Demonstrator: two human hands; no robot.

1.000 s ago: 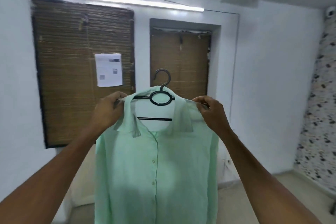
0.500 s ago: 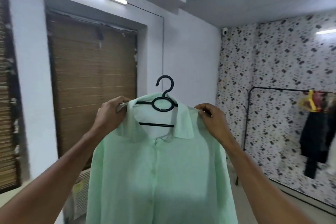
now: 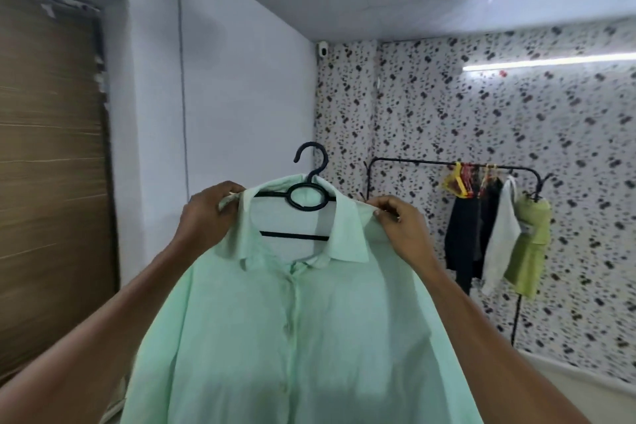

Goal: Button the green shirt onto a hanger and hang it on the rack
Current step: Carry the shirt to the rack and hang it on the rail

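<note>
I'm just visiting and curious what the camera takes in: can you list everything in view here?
green shirt: one, pale mint, centre, held up on the hanger
hanger: one, black, inside the shirt collar, hook free
rack: one, black, right, against the speckled wall
hanging clothes: several, black, white, olive, on the rack
spare hangers: a few, yellow and red, on the rack
blind: one, brown, left
security camera: one, white, upper corner
tube light: one, white, right wall
left hand: gripping the shirt's shoulder
right hand: pinching the other shoulder

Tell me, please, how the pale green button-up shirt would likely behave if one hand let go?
The pale green button-up shirt looks thin and floppy, so that shoulder would probably sag. It might slide off the black plastic hanger, since only the collar sits on it.
</note>
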